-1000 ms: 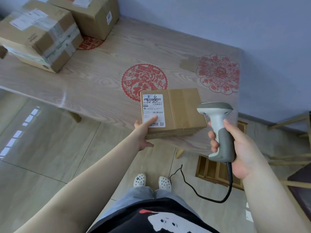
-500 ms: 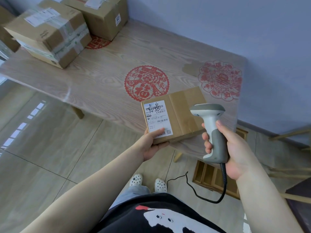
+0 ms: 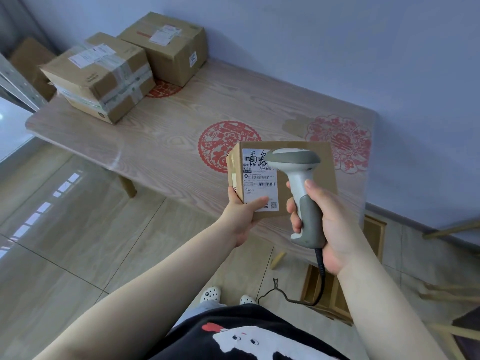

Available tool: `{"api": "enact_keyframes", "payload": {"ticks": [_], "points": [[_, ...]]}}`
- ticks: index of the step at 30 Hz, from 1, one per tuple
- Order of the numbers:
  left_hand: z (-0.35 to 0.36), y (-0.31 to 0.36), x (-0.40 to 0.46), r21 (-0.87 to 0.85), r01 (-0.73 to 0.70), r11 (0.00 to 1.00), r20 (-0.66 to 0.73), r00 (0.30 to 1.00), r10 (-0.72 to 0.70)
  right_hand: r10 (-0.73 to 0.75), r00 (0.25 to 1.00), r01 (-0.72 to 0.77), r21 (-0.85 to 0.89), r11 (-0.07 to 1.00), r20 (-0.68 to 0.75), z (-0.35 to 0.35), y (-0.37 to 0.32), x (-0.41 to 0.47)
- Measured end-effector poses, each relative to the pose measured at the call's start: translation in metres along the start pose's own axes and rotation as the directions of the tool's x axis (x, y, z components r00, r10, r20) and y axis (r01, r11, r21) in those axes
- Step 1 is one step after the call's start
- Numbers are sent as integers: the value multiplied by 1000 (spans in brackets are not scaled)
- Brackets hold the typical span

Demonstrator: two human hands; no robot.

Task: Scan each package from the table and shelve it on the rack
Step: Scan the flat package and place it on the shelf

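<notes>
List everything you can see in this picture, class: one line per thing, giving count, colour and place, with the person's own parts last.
held box: 1, brown with white label, lifted over the table's near edge
scanner: 1, white and grey, in front of the held box's label
cord: 1, black, hanging from the scanner to the floor
boxes: 2, brown, taped, on the table's far left
table: 1, pale wood with red paper-cut motifs, against the wall
wall: 1, blue-grey, behind the table
floor: 1, glossy beige tiles
crate: 1, wooden, on the floor under the table's right end
shoes: 2, white, on the floor
left hand: 1, grips the held box
right hand: 1, grips the scanner
</notes>
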State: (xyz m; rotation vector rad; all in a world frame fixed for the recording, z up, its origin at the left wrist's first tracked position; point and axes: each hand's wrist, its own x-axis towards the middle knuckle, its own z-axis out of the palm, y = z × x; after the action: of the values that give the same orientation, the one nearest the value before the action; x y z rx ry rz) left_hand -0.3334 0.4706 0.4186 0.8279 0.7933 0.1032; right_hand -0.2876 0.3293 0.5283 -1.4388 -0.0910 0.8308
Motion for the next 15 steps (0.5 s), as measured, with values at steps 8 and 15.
{"api": "enact_keyframes", "payload": {"ticks": [8, 15], "points": [[2, 0, -5, -21, -14, 1000, -13, 1000, 14, 65, 997, -67, 47, 997, 33, 2, -4, -2], [1, -1, -8, -8, -21, 1000, -41, 999, 21, 46, 997, -50, 67, 996, 69, 1, -4, -5]]}}
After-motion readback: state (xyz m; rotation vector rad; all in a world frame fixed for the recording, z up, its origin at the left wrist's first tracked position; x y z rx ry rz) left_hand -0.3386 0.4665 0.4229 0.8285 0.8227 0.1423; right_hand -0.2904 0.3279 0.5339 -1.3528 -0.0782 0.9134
